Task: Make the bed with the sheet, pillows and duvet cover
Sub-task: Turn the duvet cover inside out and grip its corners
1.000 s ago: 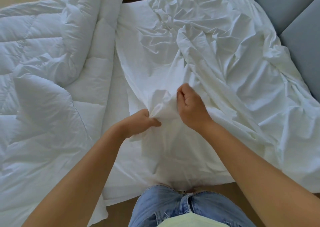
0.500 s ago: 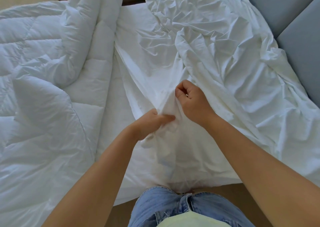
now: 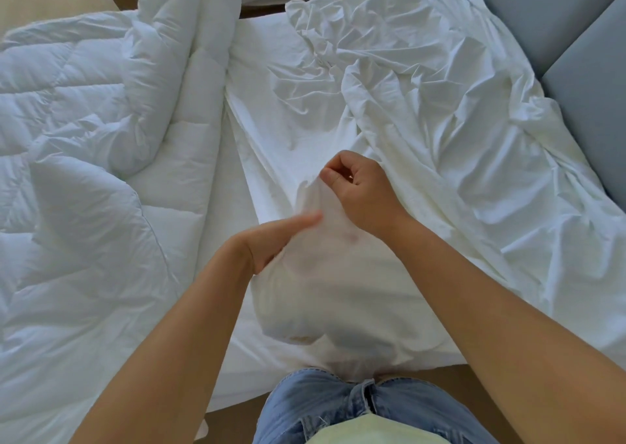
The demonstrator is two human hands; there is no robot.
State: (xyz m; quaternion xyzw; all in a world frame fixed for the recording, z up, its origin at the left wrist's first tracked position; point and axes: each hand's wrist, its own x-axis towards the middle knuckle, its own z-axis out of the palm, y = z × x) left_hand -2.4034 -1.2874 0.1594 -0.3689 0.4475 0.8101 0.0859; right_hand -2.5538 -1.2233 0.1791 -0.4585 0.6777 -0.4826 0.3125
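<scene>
I take the quilted duvet (image 3: 84,131) as my reference. It lies bunched on the bed and folded back on itself, I suppose to leave room for the other work. Just to the right of the duvet a strip of the flat sheet (image 3: 216,247) shows. Further right, the thin, crumpled duvet cover (image 3: 447,131) is spread up to the grey headboard (image 3: 548,26). I judge it to be the cover and not a second sheet, but the view does not prove this.

The right hand (image 3: 359,192) is raised over the near part of the cover, well to the right of the duvet. Its fingers (image 3: 333,176) are together with the thumb and pinch a small fold of the cloth, which hangs from them as a loose pocket towards the jeans (image 3: 321,406). I think it holds the cloth high to keep one layer apart from the other. The left hand (image 3: 271,245) is between the duvet and the right hand, its thumb straight against the lifted cloth. Its fingers are behind the thin cloth and blurred, so I cannot tell if they are apart or clamped.

My judgement is that the hands search for the opening or a corner of the cover, while the duvet waits at the side to go in. The next move needs a sure hold on one layer only, because taking both would close the pocket.
</scene>
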